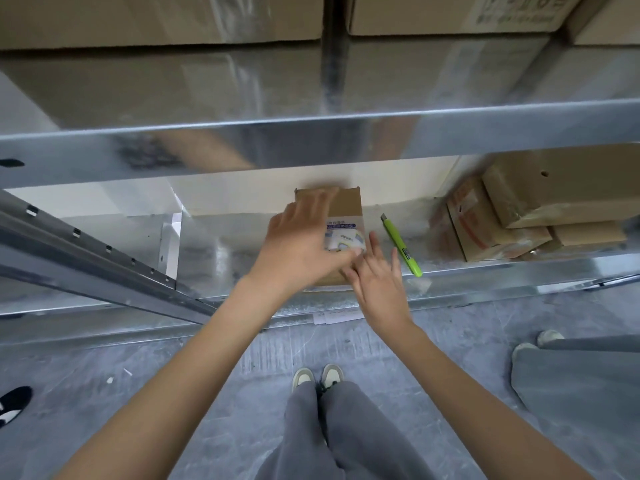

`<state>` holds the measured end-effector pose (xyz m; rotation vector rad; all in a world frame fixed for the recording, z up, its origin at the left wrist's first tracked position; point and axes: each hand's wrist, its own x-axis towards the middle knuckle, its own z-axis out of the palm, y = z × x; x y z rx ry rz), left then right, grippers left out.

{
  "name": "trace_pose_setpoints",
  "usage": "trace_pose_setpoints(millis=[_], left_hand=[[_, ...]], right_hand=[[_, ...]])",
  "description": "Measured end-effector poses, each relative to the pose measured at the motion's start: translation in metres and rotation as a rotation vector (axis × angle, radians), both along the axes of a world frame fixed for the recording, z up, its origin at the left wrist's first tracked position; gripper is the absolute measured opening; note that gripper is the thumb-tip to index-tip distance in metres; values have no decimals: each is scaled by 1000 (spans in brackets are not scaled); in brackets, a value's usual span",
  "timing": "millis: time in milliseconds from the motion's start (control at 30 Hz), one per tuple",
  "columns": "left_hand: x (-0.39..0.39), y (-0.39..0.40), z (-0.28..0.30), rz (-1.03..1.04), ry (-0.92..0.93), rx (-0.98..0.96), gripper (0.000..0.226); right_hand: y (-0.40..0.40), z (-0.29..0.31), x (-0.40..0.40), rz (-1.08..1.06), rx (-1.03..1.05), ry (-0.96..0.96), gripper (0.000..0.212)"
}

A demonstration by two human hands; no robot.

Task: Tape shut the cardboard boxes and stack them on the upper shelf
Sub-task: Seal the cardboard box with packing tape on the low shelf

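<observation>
Currently left hand (301, 237) is pressing flat, steadying small box (343, 209); right hand (377, 282), fingers straight, is probably smoothing tape.

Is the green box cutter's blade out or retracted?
Cannot tell. The green box cutter lies flat on the lower shelf, its tip too small to judge.

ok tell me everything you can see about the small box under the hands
The small box is plain brown cardboard, lying flat on the lower metal shelf with its far end near the pale back wall. A white and blue printed label sits on its top. The left hand rests across it with fingers spread, and the right hand touches its near right corner. A green utility knife lies apart, to its right.
</observation>
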<state>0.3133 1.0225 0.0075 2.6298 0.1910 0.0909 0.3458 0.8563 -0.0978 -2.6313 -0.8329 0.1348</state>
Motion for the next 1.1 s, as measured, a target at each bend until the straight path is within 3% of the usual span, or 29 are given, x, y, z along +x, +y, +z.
trace_pose_setpoints(millis=[67,233,433,667,900,1000,1100], left_hand=[[20,-11,9,-108,90,90,89],[68,-33,11,-206,500,234,52],[74,-12,11,-262,791,-19,30],[75,-6,2,-230,894,80,39],[72,11,-5,-220,892,8,41],[69,15,-3,-188,995,-90,42],[65,19,1,50,1101,-258,54]], right_hand=[[0,0,0,1,-36,13,51],[-1,3,-2,4,-44,-71,55],[-3,5,-1,24,-104,-68,70],[-4,5,-1,20,-172,-27,73],[-4,5,-2,20,-157,-37,73],[-3,5,-1,30,-153,-42,73],[-4,4,-1,31,-162,-36,74]])
